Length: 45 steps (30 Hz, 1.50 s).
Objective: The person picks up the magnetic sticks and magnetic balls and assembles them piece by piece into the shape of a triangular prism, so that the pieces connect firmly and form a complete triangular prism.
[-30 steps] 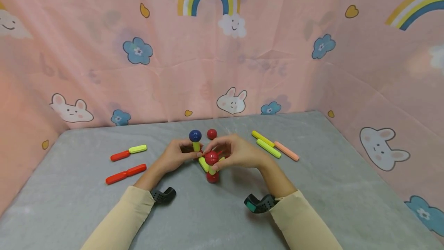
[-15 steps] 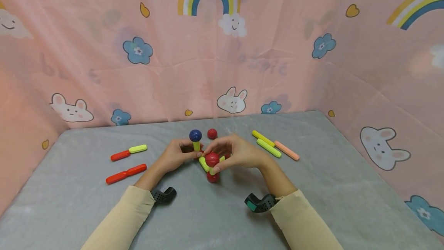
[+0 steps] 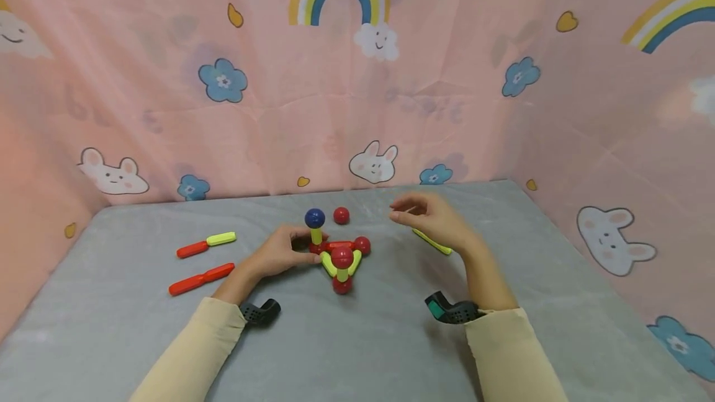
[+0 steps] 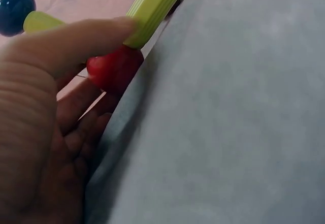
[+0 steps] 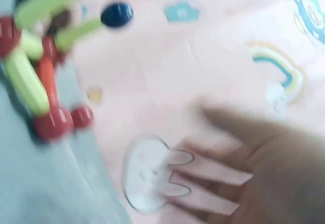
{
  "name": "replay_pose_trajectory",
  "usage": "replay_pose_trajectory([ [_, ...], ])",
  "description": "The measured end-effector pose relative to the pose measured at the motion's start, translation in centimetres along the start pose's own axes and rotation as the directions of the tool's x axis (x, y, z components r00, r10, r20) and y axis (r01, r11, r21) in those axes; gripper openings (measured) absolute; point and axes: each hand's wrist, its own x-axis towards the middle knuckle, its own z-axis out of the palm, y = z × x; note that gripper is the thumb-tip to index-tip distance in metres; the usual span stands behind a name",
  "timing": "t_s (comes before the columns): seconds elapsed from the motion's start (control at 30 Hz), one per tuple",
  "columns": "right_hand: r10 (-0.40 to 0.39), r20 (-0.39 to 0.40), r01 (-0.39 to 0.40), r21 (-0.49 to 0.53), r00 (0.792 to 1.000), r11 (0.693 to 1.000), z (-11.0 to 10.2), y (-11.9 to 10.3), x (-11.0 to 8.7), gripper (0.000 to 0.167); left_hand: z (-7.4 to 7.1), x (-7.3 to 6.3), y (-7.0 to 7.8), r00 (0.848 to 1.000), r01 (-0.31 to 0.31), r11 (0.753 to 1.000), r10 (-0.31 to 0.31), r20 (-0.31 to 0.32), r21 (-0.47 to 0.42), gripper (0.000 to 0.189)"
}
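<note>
Ball-and-rod structure (image 3: 339, 253), glossy, triangular base, in the centre of the frame. Base: red balls at three corners, a red rod (image 3: 338, 245) along the far side, two yellow-green side rods. Two short yellow-green uprights, one topped with a dark blue ball (image 3: 315, 218) at rear left, one with a red ball at front.

Left hand (image 3: 285, 251): left of centre, place unchanged; thumb pressed on a yellow-green side rod, fingers bent behind the adjoining red ball, gripping the structure.

Right hand (image 3: 436, 219): earlier at the front upright; now off the structure and raised, right of centre. Fingers loosely bent, thumb apart from them, nothing held; blurred in the right wrist view.

Newly exposed by the withdrawal: the far-side red rod and the right corner red ball (image 3: 362, 245).

Loose red ball (image 3: 341, 215): behind the structure, unmoved.

Loose yellow-green rod (image 3: 432, 242): right of centre, below the right hand, now partly covered; the yellow and peach rods formerly seen near it are hidden.

Left of frame, unchanged: a red rod (image 3: 193, 250) end to end with a yellow-green one; nearer, two red rods (image 3: 202, 279) likewise.

Support: grey cloth-covered table (image 3: 335, 352). Backdrop: printed pink cloth (image 3: 268, 123).
</note>
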Motion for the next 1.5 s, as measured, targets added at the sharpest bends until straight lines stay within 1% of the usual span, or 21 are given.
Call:
replay_pose_trajectory([
  [0.07, 0.073, 0.053, -0.066, -0.124, 0.996, 0.99, -0.8, 0.9, -0.5, 0.044, -0.1, -0.1, 0.1, 0.999, 0.015, 1.0, -0.016, 0.031, 0.009, 0.044],
  [0.13, 0.148, 0.096, -0.123, -0.231, 0.984, 0.965, -1.2, 1.7, -0.8, 0.049, -0.2, -0.2, 0.1, 0.998, 0.033, 0.999, -0.033, 0.048, 0.017, 0.044],
  [0.2, 0.215, 0.107, -0.174, -0.302, 0.971, 0.937, -1.4, 2.3, -0.8, 0.052, -0.2, -0.2, 0.0, 0.997, 0.043, 0.999, -0.045, 0.057, 0.022, 0.043],
  [0.27, 0.264, 0.078, -0.219, -0.366, 0.961, 0.904, -1.3, 2.8, -0.6, 0.052, -0.3, -0.2, 0.0, 0.997, 0.039, 0.999, -0.041, 0.064, 0.023, 0.044],
  [0.33, 0.298, 0.04, -0.254, -0.422, 0.954, 0.87, -1.0, 3.4, -0.3, 0.05, -0.3, -0.3, 0.0, 0.996, 0.038, 0.999, -0.038, 0.08, 0.002, 0.044],
  [0.43, 0.331, -0.01, -0.294, -0.484, 0.944, 0.824, -0.5, 4.2, 0.2, 0.041, -0.3, -0.4, 0.0, 0.993, 0.032, 0.999, -0.031, 0.111, -0.01, 0.041],
  [0.53, 0.343, -0.04, -0.317, -0.493, 0.938, 0.81, -0.2, 4.8, 0.3, 0.032, -0.1, -0.4, 0.2, 0.99, 0.032, 0.999, -0.03, 0.137, -0.008, 0.037],
  [0.63, 0.343, -0.047, -0.323, -0.475, 0.938, 0.819, -0.2, 5.2, 0.1, 0.028, 0.2, -0.3, 0.4, 0.987, 0.013, 1.0, -0.012, 0.158, -0.003, 0.032],
  [0.7, 0.324, -0.034, -0.303, -0.457, 0.945, 0.836, -0.4, 5.4, 0.1, 0.028, 0.6, -0.2, 0.6, 0.983, -0.002, 1.0, 0.006, 0.181, -0.021, 0.03],
  [0.8, 0.282, 0.0, -0.259, -0.393, 0.96, 0.882, -0.6, 5.8, 0.1, 0.032, 1.1, 0.1, 0.8, 0.978, -0.014, 0.998, 0.026, 0.209, -0.058, 0.03],
  [0.87, 0.24, 0.016, -0.221, -0.329, 0.971, 0.918, -0.7, 5.9, 0.1, 0.036, 1.3, 0.3, 1.0, 0.975, -0.008, 0.996, 0.028, 0.221, -0.09, 0.033],
  [0.97, 0.167, 0.002, -0.162, -0.247, 0.986, 0.955, -0.9, 5.7, 0.2, 0.037, 1.6, 0.5, 1.1, 0.978, 0.011, 0.995, 0.01, 0.206, -0.102, 0.032],
  [1.03, 0.116, -0.031, -0.12, -0.211, 0.993, 0.97, -1.1, 5.2, 0.2, 0.034, 1.7, 0.5, 1.1, 0.985, 0.025, 0.996, -0.009, 0.175, -0.089, 0.028],
  [1.1, 0.073, -0.07, -0.085, -0.194, 0.995, 0.977, -1.2, 4.5, 0.3, 0.031, 1.9, 0.6, 1.2, 0.992, 0.036, 0.998, -0.029, 0.126, -0.054, 0.025],
  [1.17, 0.039, -0.105, -0.058, -0.179, 0.994, 0.982, -1.3, 3.4, 0.2, 0.029, 2.0, 0.6, 1.2, 0.996, 0.052, 0.999, -0.051, 0.068, -0.015, 0.022],
  [1.23, 0.013, -0.136, -0.036, -0.171, 0.991, 0.985, -1.4, 2.3, 0.1, 0.029, 2.2, 0.7, 1.3, 0.998, 0.068, 0.998, -0.068, 0.015, 0.001, 0.022],
  [1.3, -0.021, -0.165, -0.007, -0.165, 0.986, 0.986, -1.4, 1.1, -0.1, 0.029, 2.5, 0.7, 1.3, 0.996, 0.084, 0.996, -0.083, -0.04, 0.011, 0.023],
  [1.37, -0.056, -0.19, 0.026, -0.157, 0.98, 0.987, -1.1, -0.2, -0.3, 0.03, 2.6, 0.8, 1.3, 0.99, 0.099, 0.995, -0.097, -0.1, 0.019, 0.023],
  [1.43, -0.111, -0.21, 0.078, -0.16, 0.971, 0.984, -0.7, -1.4, -0.5, 0.031, 2.8, 0.8, 1.3, 0.982, 0.111, 0.994, -0.106, -0.16, 0.024, 0.025],
  [1.5, -0.179, -0.228, 0.141, -0.171, 0.957, 0.975, -0.2, -2.4, -0.7, 0.032, 2.9, 0.8, 1.2, 0.973, 0.122, 0.992, -0.113, -0.204, 0.034, 0.025],
])
